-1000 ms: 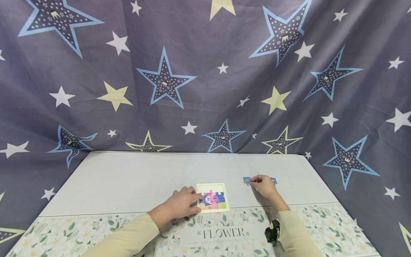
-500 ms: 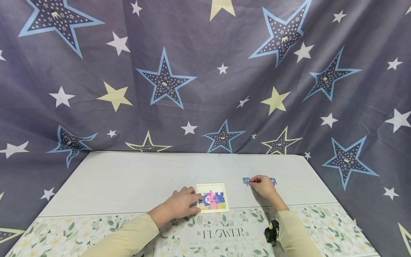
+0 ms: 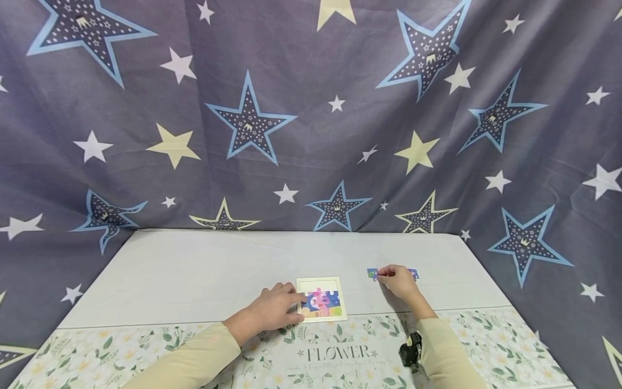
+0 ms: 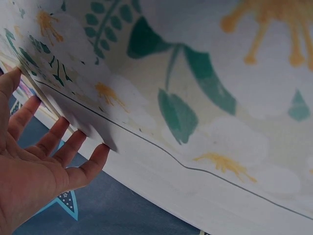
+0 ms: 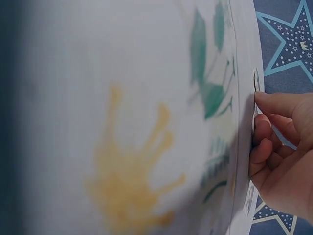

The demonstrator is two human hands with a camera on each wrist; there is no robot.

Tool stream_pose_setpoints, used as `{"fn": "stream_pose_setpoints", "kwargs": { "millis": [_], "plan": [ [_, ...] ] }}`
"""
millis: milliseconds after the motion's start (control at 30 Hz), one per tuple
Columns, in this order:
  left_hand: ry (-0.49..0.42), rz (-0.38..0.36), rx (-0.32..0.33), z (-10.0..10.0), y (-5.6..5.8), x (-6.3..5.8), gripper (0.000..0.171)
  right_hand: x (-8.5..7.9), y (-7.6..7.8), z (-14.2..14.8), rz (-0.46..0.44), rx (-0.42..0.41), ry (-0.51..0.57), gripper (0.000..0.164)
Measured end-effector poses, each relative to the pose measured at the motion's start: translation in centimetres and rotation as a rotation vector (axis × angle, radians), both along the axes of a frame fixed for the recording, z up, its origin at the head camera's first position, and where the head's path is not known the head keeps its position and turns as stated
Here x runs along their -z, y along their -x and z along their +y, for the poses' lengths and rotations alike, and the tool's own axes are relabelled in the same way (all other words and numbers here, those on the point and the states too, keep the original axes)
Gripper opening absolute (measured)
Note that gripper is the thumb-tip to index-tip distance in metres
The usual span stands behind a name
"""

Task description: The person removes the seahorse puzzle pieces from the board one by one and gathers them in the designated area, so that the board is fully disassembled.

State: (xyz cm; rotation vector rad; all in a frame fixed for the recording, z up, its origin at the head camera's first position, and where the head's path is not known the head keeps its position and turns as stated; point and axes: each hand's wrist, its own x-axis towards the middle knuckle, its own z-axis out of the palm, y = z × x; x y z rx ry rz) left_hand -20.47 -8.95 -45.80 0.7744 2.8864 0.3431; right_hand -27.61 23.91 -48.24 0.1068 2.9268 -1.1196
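Note:
A cream puzzle tray (image 3: 343, 308) lies flat on the table in the head view. Joined puzzle pieces (image 3: 322, 303), blue with a pink figure, fill its nearer part; the far part shows bare backing. My left hand (image 3: 273, 307) rests at the tray's left side, thumb by the near corner and index fingertip over the pieces. In the left wrist view its fingers (image 4: 78, 147) are spread. To the right, my right hand (image 3: 399, 281) pinches at a puzzle piece (image 3: 373, 274) with thumb and index finger, its other fingers curled. The hand hides the middle of that row of blue pieces (image 3: 414, 273).
The white table (image 3: 204, 275) has a floral cover (image 3: 340, 354) with the word FLOWER along its near side. A star-patterned curtain (image 3: 301, 135) hangs behind and beside the table. A black device (image 3: 411, 350) sits on my right wrist.

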Motion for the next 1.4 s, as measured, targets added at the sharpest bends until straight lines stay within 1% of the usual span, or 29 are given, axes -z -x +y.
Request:
{"fn": "stream_pose_setpoints", "kwargs": {
  "millis": [267,567,933,1200,1400],
  "plan": [
    [-0.001,-0.001,0.004,0.0,0.1,0.0,0.045,0.1,0.1,0.1,-0.011,0.002,0.005,0.014],
    [-0.001,0.002,0.001,0.0,0.0,0.0,0.045,0.2,0.4,0.3,-0.009,-0.008,0.036,0.016],
    [0.000,0.008,0.002,0.0,0.1,0.1,0.045,0.1,0.4,0.4,-0.013,-0.014,0.062,0.017],
    [-0.016,0.018,0.018,-0.1,0.2,0.2,0.045,-0.6,0.1,0.2,-0.016,-0.021,0.091,0.018],
    [-0.024,0.023,0.019,-0.2,0.2,0.3,0.045,-1.0,0.0,0.1,-0.006,-0.030,0.084,0.018]
  ]
}}
